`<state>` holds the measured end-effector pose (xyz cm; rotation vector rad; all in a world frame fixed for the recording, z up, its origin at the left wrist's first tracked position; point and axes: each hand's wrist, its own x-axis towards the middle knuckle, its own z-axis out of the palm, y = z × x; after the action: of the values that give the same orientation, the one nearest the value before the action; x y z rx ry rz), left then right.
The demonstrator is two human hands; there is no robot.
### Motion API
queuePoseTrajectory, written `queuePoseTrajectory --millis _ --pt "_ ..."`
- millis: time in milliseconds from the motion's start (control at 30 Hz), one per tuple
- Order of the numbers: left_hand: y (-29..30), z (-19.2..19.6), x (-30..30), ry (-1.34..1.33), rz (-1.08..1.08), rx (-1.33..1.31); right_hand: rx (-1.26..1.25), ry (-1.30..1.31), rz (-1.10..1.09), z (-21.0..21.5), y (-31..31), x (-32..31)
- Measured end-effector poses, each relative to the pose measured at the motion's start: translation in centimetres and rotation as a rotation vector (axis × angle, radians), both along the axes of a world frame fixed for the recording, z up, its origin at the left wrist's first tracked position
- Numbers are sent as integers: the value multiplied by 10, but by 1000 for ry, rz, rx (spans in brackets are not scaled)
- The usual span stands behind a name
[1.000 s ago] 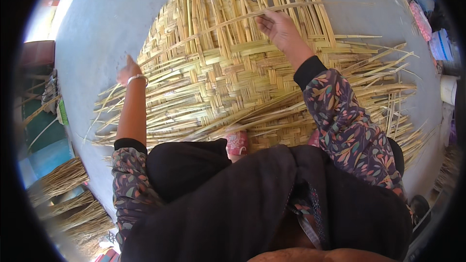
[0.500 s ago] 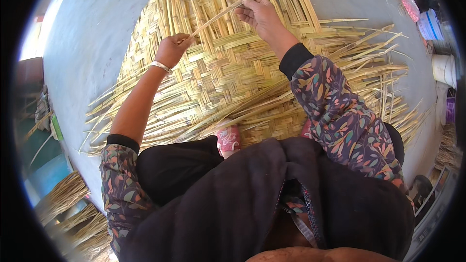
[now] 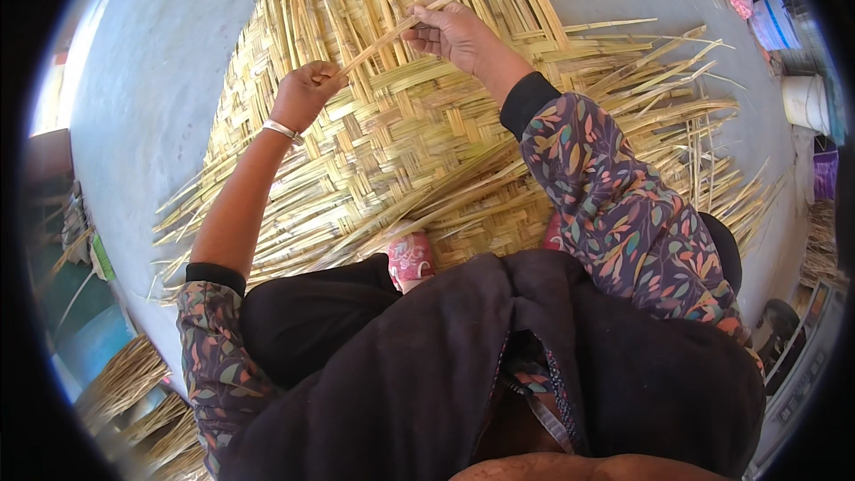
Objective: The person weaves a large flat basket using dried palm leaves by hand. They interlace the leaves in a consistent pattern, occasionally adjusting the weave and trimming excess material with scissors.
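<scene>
A long, pale, flat reed strip [image 3: 375, 46] slants up to the right above a woven reed mat [image 3: 419, 129]. My left hand [image 3: 305, 93], with a bangle at its wrist, pinches the strip's lower end. Farther up the strip, my right hand [image 3: 450, 34] grips it between thumb and fingers. Below both hands, the mat shows a checked weave, with loose reed ends spreading out at left and right. Several unwoven reeds [image 3: 334, 9] run away from me at its far side. My feet, in pink patterned footwear [image 3: 411, 258], rest at the mat's near part.
Grey floor [image 3: 151, 107] surrounds the mat. On the right stand a white-and-blue bucket [image 3: 773, 22], a white bucket [image 3: 806, 102] and a purple container [image 3: 826, 175]. Bundles of dry reeds [image 3: 120, 379] lie at the lower left.
My right hand has come slightly left and lower along with the strip, a little nearer my left hand. Both hands keep their hold. The whole view has shifted slightly.
</scene>
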<state>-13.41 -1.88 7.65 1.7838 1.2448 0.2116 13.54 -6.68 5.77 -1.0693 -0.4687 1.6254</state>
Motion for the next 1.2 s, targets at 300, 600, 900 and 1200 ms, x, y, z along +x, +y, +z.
queuePoseTrajectory --millis 300,600,900,1200 --pt "-16 13 16 412 -298 601 74 -96 -86 -2 -1 -11" --pt "8 -5 5 -50 -35 -169 -60 141 -106 -11 -6 -7" --pt "15 23 2 -315 -49 -765 51 130 84 2 -8 -8" --pt "11 28 18 10 -41 -471 -39 -469 15 -16 -11 -20"
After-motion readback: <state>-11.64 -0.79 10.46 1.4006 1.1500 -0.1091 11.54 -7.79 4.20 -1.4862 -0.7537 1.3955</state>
